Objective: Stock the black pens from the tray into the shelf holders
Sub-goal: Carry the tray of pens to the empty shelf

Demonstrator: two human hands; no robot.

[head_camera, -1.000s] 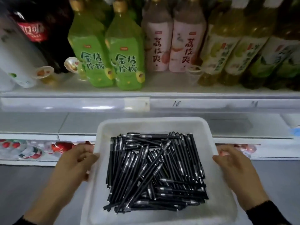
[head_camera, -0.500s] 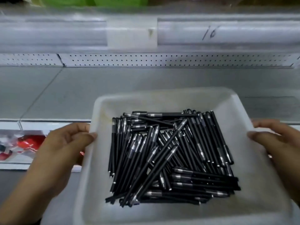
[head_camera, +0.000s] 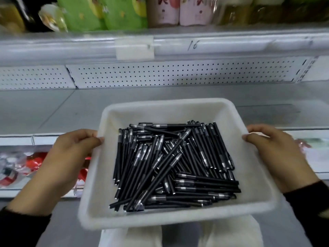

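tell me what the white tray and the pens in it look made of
The white tray looks like moulded plastic, matte and slightly translucent: rounded corners, thick rolled rim. The black pens seem to have matte plastic barrels. Their shiny silver bands could be metal or plated plastic; too small to tell.

Diffuse, cool light is casting only soft shadows. Glare is streaking the shelf rail [head_camera: 231,45]. Black pens [head_camera: 170,166] are rendering sharp; bottles [head_camera: 124,13] above are blurring; wide-angle distortion is bowing the edges.
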